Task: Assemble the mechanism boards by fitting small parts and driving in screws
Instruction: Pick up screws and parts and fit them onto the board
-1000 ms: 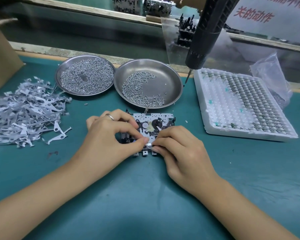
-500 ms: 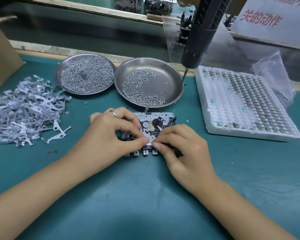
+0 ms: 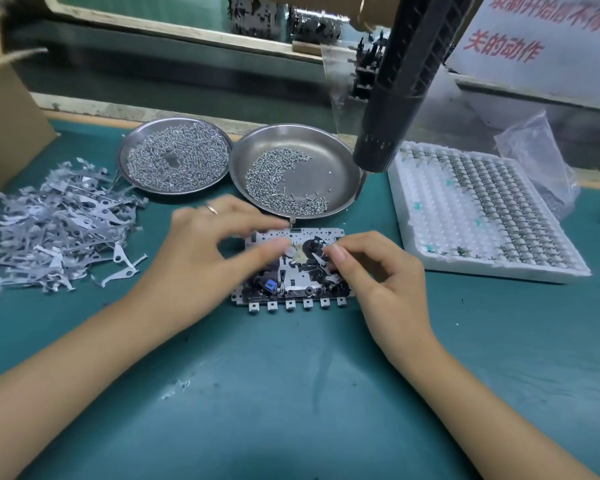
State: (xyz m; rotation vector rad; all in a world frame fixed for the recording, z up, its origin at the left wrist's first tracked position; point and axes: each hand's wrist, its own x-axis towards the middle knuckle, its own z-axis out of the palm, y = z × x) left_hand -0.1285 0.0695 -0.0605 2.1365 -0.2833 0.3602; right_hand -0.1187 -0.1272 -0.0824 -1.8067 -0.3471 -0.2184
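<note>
Mechanism board on mat; both hands' fingers over it, L blurred.

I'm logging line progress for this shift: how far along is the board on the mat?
Done: the mechanism board on the mat already carries black and blue parts. In hand: the right hand pinches a thin metal lever at the board's upper right; the left hand is blurred over its upper left. Left: screws, seemingly; the electric screwdriver hangs unused above the screw dish.
</note>
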